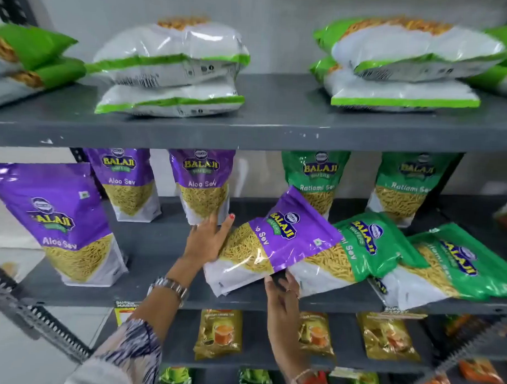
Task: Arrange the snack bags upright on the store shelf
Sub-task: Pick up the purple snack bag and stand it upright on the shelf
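A purple Aloo Sev bag (276, 244) leans tilted on the middle shelf (162, 292), its top pointing up and right. My left hand (209, 237) presses flat against its left side, and my right hand (281, 293) grips under its lower edge. Two green Ratlami Sev bags (368, 247) (456, 270) lie slanted to its right, overlapping. One purple bag (58, 222) stands upright at the front left. Further back, two purple bags (126, 184) (202, 184) and two green bags (316, 179) (407, 188) stand upright.
The top shelf (277, 126) carries white-and-green bags lying flat in stacks (170, 65) (406, 62). Below, yellow packets (218, 334) stand on a lower shelf. Perforated metal rack posts (35, 313) run along the left and right sides.
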`<state>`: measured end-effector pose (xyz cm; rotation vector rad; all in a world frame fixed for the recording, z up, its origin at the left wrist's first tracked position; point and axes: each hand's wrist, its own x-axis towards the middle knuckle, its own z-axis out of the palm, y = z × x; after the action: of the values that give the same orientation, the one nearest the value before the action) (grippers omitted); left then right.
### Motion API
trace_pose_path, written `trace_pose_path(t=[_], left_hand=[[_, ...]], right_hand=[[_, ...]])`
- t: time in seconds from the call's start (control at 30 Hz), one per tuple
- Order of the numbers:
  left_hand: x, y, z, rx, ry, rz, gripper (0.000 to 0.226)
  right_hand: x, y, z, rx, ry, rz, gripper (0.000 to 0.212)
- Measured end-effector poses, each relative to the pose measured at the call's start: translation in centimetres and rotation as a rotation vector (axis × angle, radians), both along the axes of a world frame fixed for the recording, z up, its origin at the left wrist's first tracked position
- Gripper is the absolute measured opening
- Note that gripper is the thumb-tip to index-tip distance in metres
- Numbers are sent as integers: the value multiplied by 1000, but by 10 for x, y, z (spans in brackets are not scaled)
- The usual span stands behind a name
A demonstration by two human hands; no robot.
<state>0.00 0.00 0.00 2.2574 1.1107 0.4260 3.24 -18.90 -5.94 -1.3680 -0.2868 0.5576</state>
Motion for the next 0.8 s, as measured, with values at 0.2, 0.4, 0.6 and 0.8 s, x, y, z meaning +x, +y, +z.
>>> trace_pose_path(t=[0.2, 0.4, 0.6, 0.8], left_hand=[[32, 50, -13, -707, -92, -93, 66], [9, 47, -26, -895, -101, -139, 26], [-37, 4, -46, -1119, -344, 97, 34], [-76, -37, -35, -1179, -659, 136, 29]], right_hand=[[21, 36, -12, 87, 468, 92, 47], [18, 43, -14, 190, 416, 129, 35], [18, 35, -24, 134, 416, 81, 19], [18, 19, -4, 165, 346, 194, 39]])
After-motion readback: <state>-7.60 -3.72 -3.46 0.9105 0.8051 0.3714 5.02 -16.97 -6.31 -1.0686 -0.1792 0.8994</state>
